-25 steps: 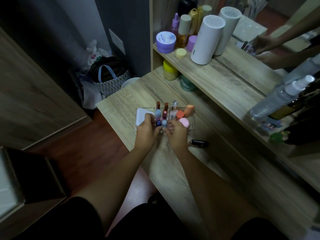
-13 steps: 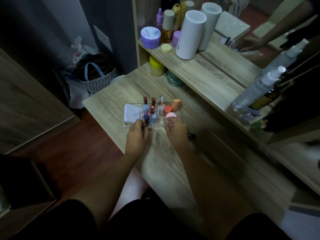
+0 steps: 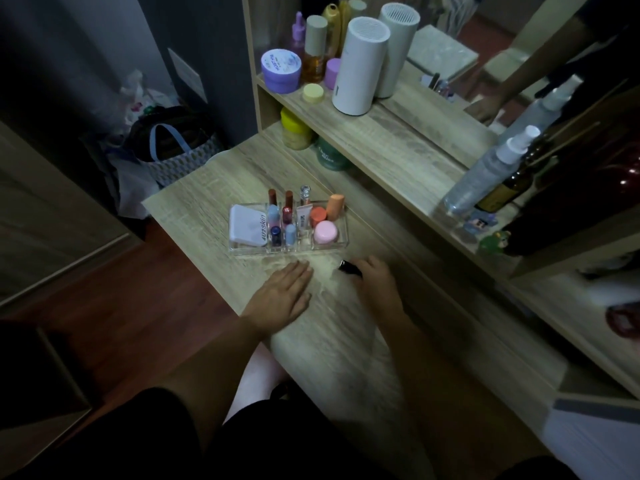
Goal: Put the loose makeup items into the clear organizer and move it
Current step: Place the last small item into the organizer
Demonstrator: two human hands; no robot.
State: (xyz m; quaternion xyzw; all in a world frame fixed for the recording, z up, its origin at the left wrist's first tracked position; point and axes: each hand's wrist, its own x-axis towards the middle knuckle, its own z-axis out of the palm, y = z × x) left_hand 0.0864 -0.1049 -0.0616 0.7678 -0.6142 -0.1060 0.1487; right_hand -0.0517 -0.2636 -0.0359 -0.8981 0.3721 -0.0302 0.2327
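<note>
The clear organizer (image 3: 289, 225) sat full on the wooden tabletop (image 3: 207, 188), just beyond both hands. Left hand (image 3: 282, 296) lay flat, fingers spread, holding nothing. Right hand (image 3: 375, 280) was curled around a small black tube (image 3: 349, 267).

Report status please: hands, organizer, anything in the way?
Left hand flat on desk, empty. Right hand on black tube, grip unclear. Organizer full, untouched. Nothing in the way.
</note>
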